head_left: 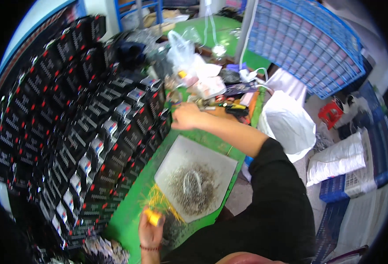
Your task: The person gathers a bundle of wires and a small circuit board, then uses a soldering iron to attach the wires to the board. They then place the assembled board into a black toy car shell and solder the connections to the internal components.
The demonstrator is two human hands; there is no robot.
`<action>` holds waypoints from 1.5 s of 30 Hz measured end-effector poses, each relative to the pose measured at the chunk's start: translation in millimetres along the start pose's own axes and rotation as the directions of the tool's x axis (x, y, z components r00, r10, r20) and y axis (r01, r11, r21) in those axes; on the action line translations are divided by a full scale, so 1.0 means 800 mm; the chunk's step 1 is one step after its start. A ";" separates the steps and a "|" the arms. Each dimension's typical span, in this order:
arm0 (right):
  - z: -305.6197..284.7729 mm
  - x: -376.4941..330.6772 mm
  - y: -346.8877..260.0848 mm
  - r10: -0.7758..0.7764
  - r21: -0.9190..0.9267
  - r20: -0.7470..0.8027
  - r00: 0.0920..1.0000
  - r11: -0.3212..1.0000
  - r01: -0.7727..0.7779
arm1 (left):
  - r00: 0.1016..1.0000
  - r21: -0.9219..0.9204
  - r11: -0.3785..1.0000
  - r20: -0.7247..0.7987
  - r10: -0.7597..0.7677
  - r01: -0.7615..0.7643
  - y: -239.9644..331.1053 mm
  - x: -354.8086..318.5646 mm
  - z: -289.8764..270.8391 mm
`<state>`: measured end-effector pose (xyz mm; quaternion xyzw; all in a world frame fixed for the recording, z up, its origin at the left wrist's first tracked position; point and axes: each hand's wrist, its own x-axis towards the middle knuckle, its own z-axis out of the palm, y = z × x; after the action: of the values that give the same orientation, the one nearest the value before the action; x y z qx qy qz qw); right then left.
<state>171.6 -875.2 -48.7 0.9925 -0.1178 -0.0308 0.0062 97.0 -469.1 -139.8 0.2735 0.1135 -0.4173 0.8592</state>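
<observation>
The left hand (148, 234) had its fingers curled around a small yellow spool (153, 218), so it was mostly closed. The right hand (186, 116) was far up the table, well apart from the left one. Its fingers bent down by the end of the packet pile. I could not tell if it had hold of anything, or how far open it was.

The spool sat right in the left hand, near the bottom of the green table (126, 220), and well away from the right hand. Just past it lay a messy bunch of yellow threads (157, 198), by the edge of a grey board (220, 163).

To handle the spool well, I think a soft but steady grip was best, with the loose threads out of the way so they would not tangle. Slow, light pulls would likely have helped too, since thin thread could snap or knot.

On the board were lots of little dark bits (205, 196) and a shiny loop (192, 182). To the left stood big rows of black packets (66, 110). Past the right hand was a clear plastic bag (180, 49) in a heap of stuff. Off to the right were a white sack (286, 125) and a blue crate (308, 44).
</observation>
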 end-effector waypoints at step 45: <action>0.043 -0.289 -0.184 -0.323 0.429 -0.546 0.773 0.685 0.589 | 0.992 0.153 0.982 0.076 0.101 -0.112 -0.028 -0.061 0.045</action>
<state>-20.6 -678.0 -72.0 0.9234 0.1409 0.2240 -0.2779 47.3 -468.5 -98.0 0.3315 0.0365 -0.3873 0.8595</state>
